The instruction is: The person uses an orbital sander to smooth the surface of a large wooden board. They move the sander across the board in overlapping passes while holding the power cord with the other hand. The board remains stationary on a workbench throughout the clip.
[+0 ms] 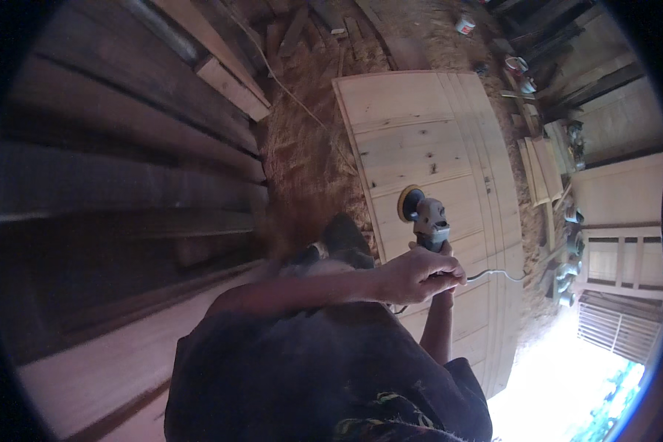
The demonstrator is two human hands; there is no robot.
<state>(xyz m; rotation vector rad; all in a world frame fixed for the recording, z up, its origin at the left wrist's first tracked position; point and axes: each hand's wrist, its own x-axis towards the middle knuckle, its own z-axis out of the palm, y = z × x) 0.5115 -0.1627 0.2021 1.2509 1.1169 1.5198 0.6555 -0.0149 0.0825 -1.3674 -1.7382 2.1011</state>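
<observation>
An angle grinder [432, 219] with a round, yellow-rimmed sanding disc [409, 203] is held over a pale wooden panel door [412, 151]. The disc is tilted up on edge, and its face appears apart from the wood. My right hand [446, 252] is closed round the grinder's body, mostly hidden behind my left. Across the tool's rear end lies my left hand [418, 275], its fingers curled together; what they pinch is hidden. A light cord [493, 271] runs out to the right beside these fingers.
Dark stacked boards [132, 177] fill the left side. Sawdust [302, 147] covers the floor round the door. Wood offcuts [541, 169] lie along its right, with a paint can [465, 25] at the far end. A slatted frame [620, 258] stands at right, near bright daylight.
</observation>
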